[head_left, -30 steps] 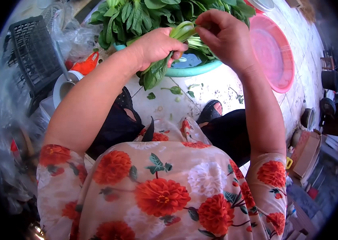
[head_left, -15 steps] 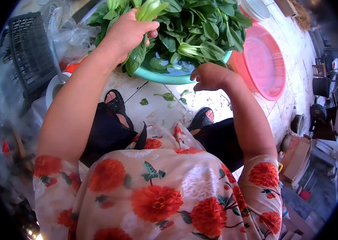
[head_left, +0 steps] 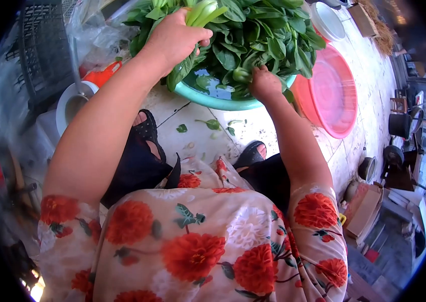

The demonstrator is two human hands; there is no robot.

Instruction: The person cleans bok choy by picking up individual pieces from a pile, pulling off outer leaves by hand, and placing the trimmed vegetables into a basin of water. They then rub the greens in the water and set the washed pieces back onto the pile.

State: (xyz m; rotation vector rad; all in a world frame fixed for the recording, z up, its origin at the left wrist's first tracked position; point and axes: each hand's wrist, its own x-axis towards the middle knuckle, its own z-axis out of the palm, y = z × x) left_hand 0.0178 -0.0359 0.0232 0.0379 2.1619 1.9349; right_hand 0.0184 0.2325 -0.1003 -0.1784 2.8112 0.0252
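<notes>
My left hand is closed around bok choy, its pale stem ends pointing up and leaves hanging below. It is over the left side of a turquoise basin that holds water and a big heap of leafy bok choy. At the basin's front right, my right hand has its fingers closed on another bok choy, whose pale base shows just left of the fingertips. Part of its leaves merges with the heap.
A pink basin stands to the right, with a whitish bucket behind it. At left are a dark plastic crate, a white container and an orange bag. Loose leaves lie on the tiled floor between my feet.
My right hand has moved forward from the basin's front rim and closed on a bok choy there. My left hand still holds its bok choy. The view has shifted slightly.
</notes>
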